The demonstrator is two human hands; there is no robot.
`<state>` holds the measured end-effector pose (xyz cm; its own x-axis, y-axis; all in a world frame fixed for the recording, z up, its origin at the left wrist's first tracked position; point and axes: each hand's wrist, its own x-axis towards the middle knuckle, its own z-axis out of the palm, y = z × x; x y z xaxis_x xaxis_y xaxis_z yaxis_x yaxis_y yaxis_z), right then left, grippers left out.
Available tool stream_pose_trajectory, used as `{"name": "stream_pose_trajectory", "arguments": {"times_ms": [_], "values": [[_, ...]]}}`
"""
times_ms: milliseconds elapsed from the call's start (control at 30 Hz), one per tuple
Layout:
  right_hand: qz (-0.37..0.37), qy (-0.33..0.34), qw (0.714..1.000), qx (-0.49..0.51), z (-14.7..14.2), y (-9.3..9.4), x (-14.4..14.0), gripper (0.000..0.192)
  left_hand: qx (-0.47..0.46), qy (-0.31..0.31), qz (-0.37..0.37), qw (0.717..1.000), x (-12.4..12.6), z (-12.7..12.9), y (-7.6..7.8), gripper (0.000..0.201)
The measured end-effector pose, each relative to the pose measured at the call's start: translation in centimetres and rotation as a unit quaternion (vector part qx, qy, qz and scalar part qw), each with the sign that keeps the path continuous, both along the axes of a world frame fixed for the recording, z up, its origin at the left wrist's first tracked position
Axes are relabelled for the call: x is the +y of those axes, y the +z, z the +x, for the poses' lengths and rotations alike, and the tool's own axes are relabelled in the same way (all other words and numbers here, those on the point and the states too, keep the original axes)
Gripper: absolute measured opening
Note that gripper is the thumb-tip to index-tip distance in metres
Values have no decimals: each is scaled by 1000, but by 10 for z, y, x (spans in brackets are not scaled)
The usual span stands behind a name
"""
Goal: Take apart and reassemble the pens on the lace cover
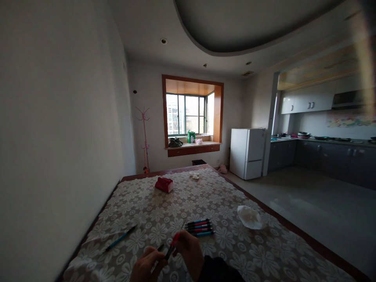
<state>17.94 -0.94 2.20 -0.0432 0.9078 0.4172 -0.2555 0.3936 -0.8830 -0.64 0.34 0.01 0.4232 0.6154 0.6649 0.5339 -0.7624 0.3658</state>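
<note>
At the bottom centre of the frame, the left hand point(148, 266) and right hand point(189, 252) meet over the desk point(264, 250), covered by a floral lace cloth. The fingers of both hands pinch a red pen point(172, 244), held slanted between them. Just above the right hand lies a row of pens point(201, 227). A blue pen point(121, 238) lies apart at lower left, a crumpled tissue point(249, 216) to the right, a red tissue pack point(164, 184) farther up.
</note>
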Motion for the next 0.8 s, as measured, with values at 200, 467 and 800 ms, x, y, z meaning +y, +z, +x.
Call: {"name": "stream_pose_trajectory", "arguments": {"times_ms": [200, 467, 800], "values": [[-3, -13, 1000, 10, 0, 0, 0, 29, -38, 6, -25, 999, 1, 2, -3, 20], [2, -25, 1000, 3, 1, -1, 0, 26, -43, 1, -37, 998, -4, 4, 3, 12], [4, -31, 999, 1, 2, 3, -2, 28, -69, 4, -32, 997, -7, 8, 11, 13]]}}
